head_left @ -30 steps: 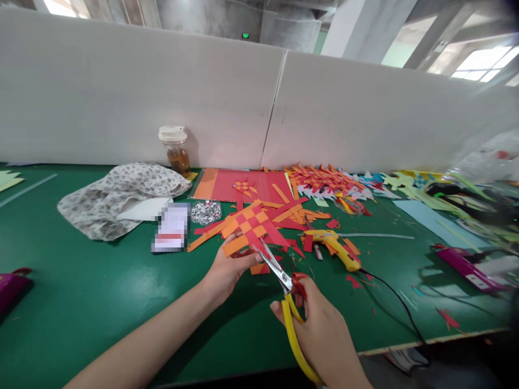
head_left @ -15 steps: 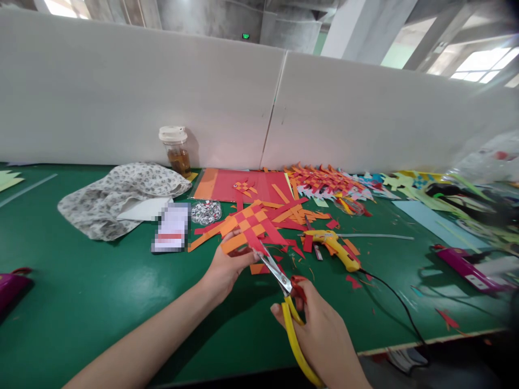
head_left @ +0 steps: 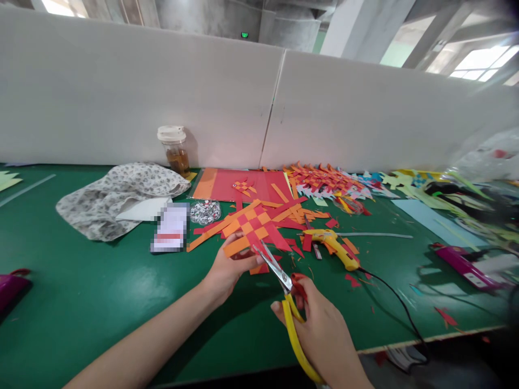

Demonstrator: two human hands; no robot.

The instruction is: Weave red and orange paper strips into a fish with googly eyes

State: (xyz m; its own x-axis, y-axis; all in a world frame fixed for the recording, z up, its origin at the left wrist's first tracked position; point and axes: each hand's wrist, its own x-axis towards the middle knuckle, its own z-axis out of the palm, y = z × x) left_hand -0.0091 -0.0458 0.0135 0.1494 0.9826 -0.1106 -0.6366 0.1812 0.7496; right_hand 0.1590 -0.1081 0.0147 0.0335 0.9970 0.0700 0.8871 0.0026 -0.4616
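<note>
My left hand (head_left: 231, 267) pinches a woven red and orange paper piece (head_left: 254, 222) by its lower left strips. In my right hand (head_left: 320, 329) are scissors (head_left: 295, 346) with yellow and red handles. Their blades are slightly apart, with the tips at the lower edge of the woven piece, close to my left fingertips. Loose red and orange strips (head_left: 287, 212) lie behind the piece. A small woven paper fish (head_left: 244, 186) rests on a plastic-covered red and orange sheet (head_left: 259, 178).
A yellow glue gun (head_left: 344, 254) with a black cord lies right of the scissors. Farther back are a pile of woven fish (head_left: 324, 181), a bag of googly eyes (head_left: 205, 212), a phone (head_left: 171, 229), a patterned cloth (head_left: 101, 202) and a lidded cup (head_left: 175, 151).
The red strip between the scissor blades no longer reaches as far down, and the blades now show more fully. The woven piece has shifted slightly; both hands stay nearly in place.
</note>
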